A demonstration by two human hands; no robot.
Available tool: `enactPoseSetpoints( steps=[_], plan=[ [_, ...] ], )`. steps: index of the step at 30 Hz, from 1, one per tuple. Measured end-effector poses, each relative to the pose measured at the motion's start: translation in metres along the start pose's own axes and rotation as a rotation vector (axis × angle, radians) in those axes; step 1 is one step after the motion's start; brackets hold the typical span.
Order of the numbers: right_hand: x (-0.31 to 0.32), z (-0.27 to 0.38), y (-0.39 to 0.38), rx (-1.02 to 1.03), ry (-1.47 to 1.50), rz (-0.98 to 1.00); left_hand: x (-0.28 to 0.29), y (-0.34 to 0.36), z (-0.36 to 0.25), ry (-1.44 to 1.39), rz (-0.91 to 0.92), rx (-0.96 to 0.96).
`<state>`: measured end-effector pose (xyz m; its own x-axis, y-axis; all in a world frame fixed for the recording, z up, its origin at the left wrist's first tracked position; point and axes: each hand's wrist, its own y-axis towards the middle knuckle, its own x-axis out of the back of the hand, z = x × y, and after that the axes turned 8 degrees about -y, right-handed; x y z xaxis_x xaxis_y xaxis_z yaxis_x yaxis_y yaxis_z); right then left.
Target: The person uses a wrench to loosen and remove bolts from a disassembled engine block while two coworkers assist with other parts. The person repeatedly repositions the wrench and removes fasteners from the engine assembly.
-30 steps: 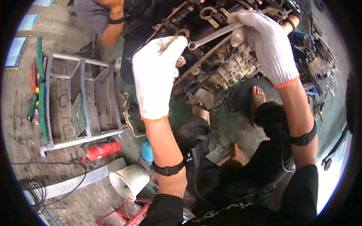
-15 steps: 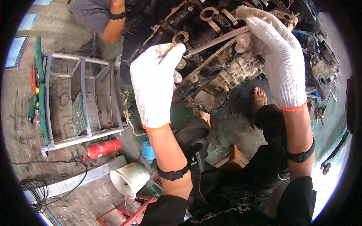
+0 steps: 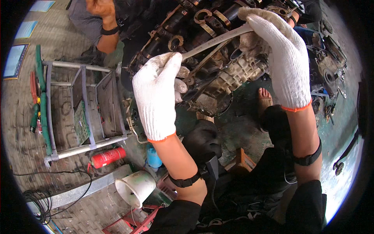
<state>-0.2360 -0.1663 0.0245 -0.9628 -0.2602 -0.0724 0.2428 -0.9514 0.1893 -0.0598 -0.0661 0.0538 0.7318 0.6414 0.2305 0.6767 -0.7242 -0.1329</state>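
Note:
A long, flat steel wrench (image 3: 215, 41) spans the gap between my two hands, slanting up to the right. My left hand (image 3: 155, 97), in a white knitted glove with an orange cuff, pinches its lower left end between thumb and fingers. At the upper right end, my right hand (image 3: 291, 70), gloved alike, closes on it. Both wrench ends are hidden by the gloves. Directly beneath lies a dirty, open engine block (image 3: 233, 76) with round bearing caps and dark shafts showing. The wrench appears held above it.
A co-worker's raised hand (image 3: 102, 7) shows at the upper left, another person's arm at the upper right. To the left lies a metal rack (image 3: 87, 150), with a red fire extinguisher (image 3: 108, 157) and white bucket (image 3: 136, 187) nearby. Loose engine parts (image 3: 331, 76) lie at right.
My left fingers now cover the wrench's lower end, which showed before. Both hands shift slightly left in the picture. The co-worker's hand at upper left has come into view.

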Motion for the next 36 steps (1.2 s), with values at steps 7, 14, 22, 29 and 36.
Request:
enactPoseSetpoints(
  steps=[7,14,22,29,36],
  plan=[
    [0.016,0.020,0.004,-0.208,-0.189,0.480,0.001,0.001,0.003,-0.044,0.025,0.007],
    [-0.027,0.013,-0.024,-0.506,0.071,0.796,0.001,0.003,0.006,0.023,-0.016,-0.036],
    [-0.066,0.011,-0.059,-0.160,-0.083,0.700,0.004,0.002,0.002,-0.231,-0.104,-0.060],
    [-0.024,0.025,-0.021,-0.347,-0.147,0.700,0.002,0.003,0.009,-0.411,-0.121,-0.048],
    [-0.001,0.020,-0.004,-0.366,-0.269,0.666,-0.008,0.004,0.010,-0.315,-0.128,-0.028]
  ],
)
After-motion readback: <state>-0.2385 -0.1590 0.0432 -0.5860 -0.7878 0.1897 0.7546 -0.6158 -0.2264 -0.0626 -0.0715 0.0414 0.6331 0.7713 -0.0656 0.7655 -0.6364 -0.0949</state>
